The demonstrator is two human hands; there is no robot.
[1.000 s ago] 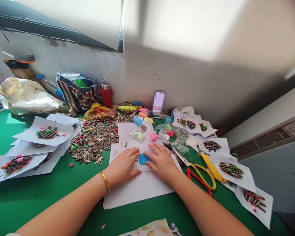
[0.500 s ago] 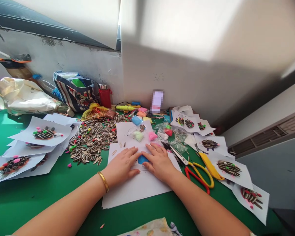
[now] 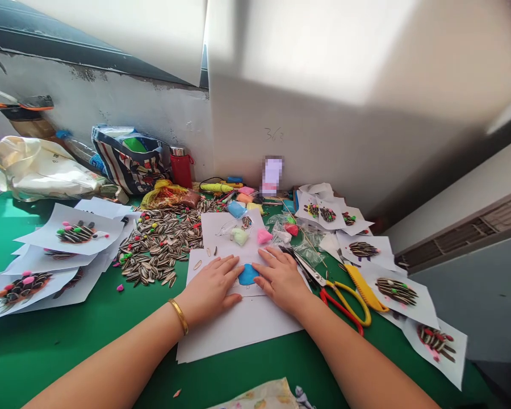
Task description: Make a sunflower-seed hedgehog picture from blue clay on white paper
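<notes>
A flat blue piece of modelling clay lies on white paper in front of me. My left hand rests flat on the paper at the clay's left edge, fingers stretched out. On the other side, my right hand lies with its fingers spread, the fingertips touching the clay's right edge. Small pencil marks show just below the clay. Two or three loose sunflower seeds lie on the paper beyond my left hand. Lumps of pale green clay and pink clay sit past my fingertips.
A heap of sunflower seeds spreads at the left. Seed-and-clay pictures on paper lie on both sides. Scissors and a yellow cutter are right of my hand. A red flask and a striped bag stand by the wall.
My right hand has shifted slightly to the right, off the clay's top. More of the blue clay now shows between my hands. My left hand has barely moved.
</notes>
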